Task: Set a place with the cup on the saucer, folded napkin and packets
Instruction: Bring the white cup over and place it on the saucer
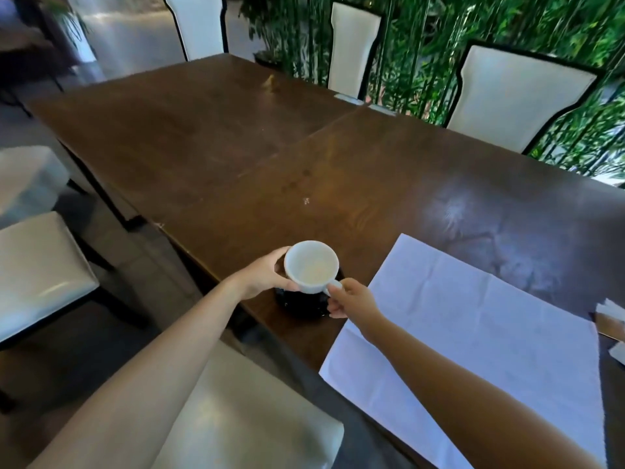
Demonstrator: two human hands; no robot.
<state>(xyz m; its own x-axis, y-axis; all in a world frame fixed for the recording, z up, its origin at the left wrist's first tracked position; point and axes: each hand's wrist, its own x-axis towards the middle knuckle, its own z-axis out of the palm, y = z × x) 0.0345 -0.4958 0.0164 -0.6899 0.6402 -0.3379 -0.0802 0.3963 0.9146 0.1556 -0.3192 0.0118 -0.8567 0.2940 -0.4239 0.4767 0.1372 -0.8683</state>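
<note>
A white cup (311, 267) sits over a dark saucer (299, 304) near the table's front edge. My left hand (267, 275) wraps the cup's left side. My right hand (351, 299) pinches the cup's handle at its lower right. Whether the cup rests on the saucer or hovers just above it I cannot tell. A large white napkin (473, 336) lies flat and unfolded to the right of the saucer. Small packets (612, 319), white and brown, lie at the far right edge, partly cut off.
The dark wooden table (270, 157) stretches away to the back. White-backed chairs (514, 99) stand along its far side before green bamboo. A white chair seat (243, 414) is just below my arms, another chair seat (37, 269) at the left.
</note>
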